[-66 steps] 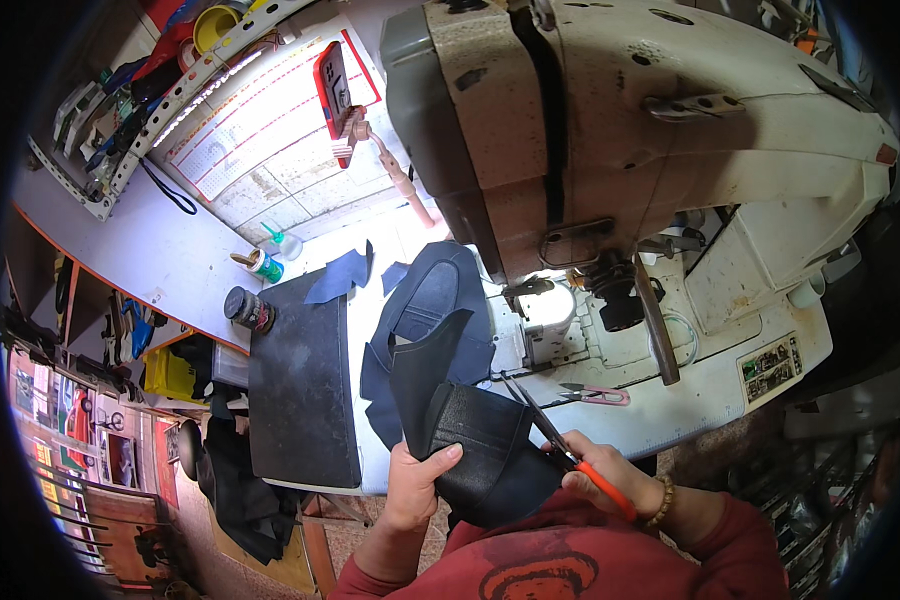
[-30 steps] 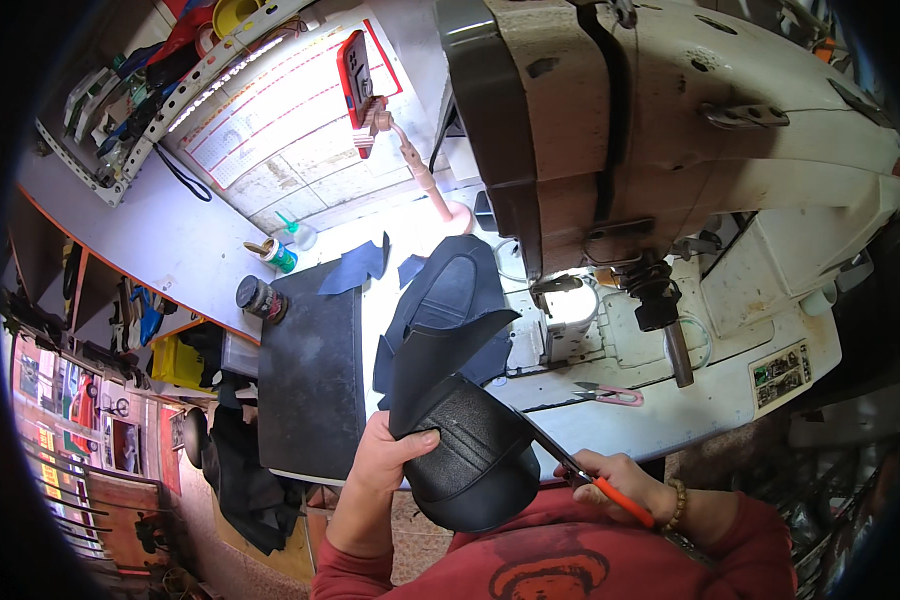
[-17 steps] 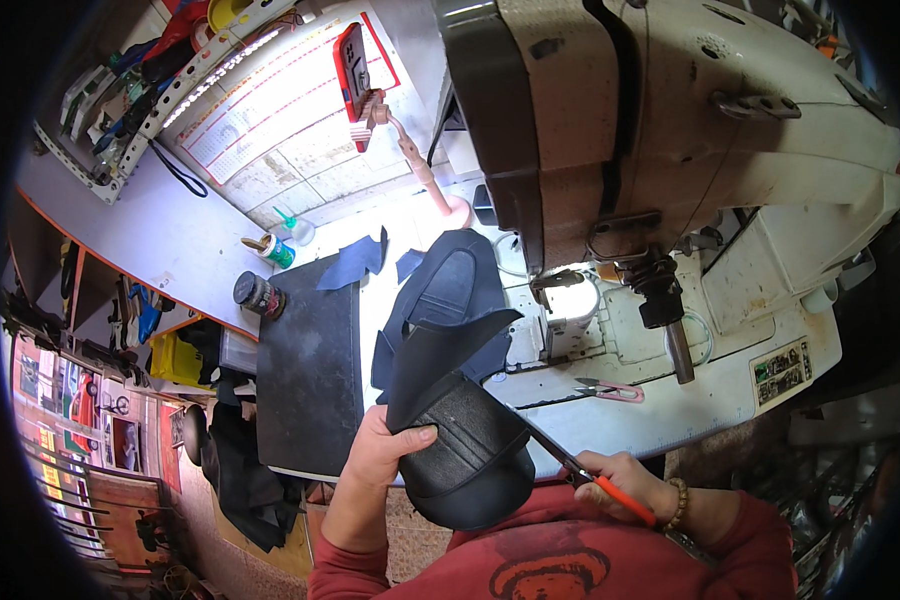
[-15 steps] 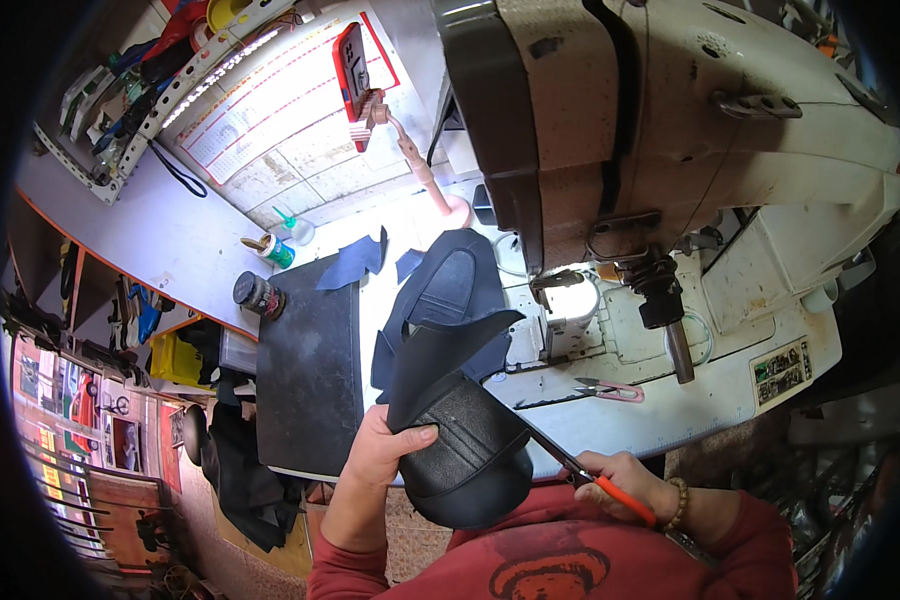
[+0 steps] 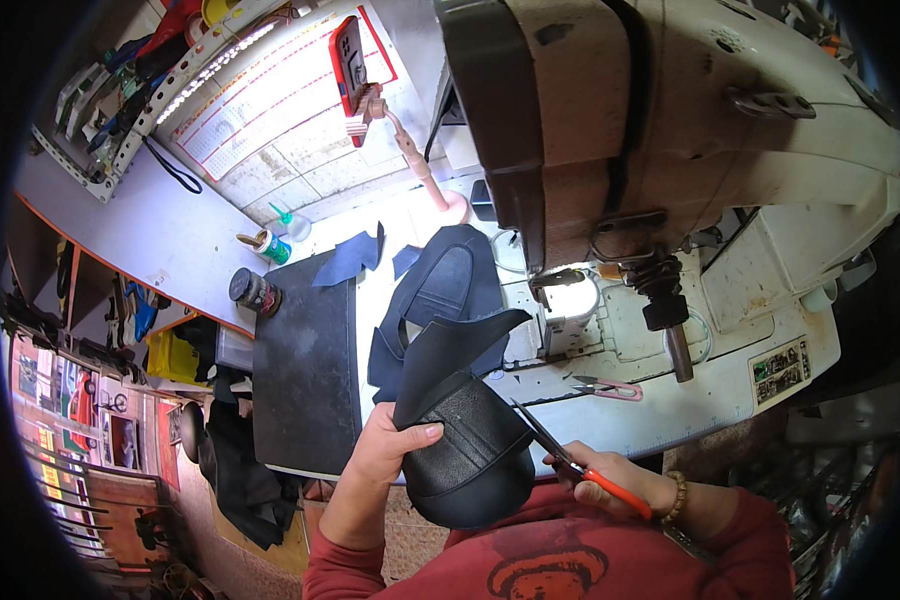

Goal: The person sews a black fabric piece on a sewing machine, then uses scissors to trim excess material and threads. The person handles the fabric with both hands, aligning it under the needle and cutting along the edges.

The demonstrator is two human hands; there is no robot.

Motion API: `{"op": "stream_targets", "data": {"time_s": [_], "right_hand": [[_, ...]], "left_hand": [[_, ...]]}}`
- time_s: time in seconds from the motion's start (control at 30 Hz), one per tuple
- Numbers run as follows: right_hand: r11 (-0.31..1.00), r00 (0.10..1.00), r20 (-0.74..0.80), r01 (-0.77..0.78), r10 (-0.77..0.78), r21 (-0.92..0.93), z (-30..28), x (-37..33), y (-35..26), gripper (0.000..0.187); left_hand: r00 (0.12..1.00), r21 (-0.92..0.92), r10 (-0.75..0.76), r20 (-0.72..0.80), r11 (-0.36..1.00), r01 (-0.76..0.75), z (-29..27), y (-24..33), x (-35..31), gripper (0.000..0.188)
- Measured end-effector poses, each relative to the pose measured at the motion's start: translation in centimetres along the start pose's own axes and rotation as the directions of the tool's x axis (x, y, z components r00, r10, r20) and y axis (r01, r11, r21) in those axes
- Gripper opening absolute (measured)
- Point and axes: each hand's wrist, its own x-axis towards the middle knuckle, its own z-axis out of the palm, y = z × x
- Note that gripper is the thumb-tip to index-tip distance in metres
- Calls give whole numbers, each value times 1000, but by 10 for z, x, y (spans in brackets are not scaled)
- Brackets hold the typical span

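Observation:
My left hand grips a black leather piece with a raised, stitched panel, thumb on top and the other fingers mostly hidden beneath it. From its upper side a smooth dark flap sticks up, curving to a point on the right. My right hand is closed round the orange handles of a pair of scissors. The blades are a little apart and point up and left, beside the leather piece's right edge. Behind, on the table, lie similar black stitched pieces.
A large sewing machine overhangs the right of the white table, with pink-handled snips below it. Left are a black mat, a dark jar, a green-and-white tub and blue scraps. A phone sits on a stand.
The scissors' blades have parted and swung slightly up and away from the leather's edge. The leather piece has barely shifted in my left hand.

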Motion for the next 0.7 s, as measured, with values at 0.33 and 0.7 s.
{"op": "stream_targets", "data": {"time_s": [0.33,0.7], "right_hand": [[1000,999,-29,21,-21,18,4,0,-2,77],[999,993,-116,15,-10,40,9,-1,-1,73]], "left_hand": [[1000,8,-14,1,1000,14,1,-1,1,26],[1000,14,-8,3,1000,8,0,-2,2,25]]}}
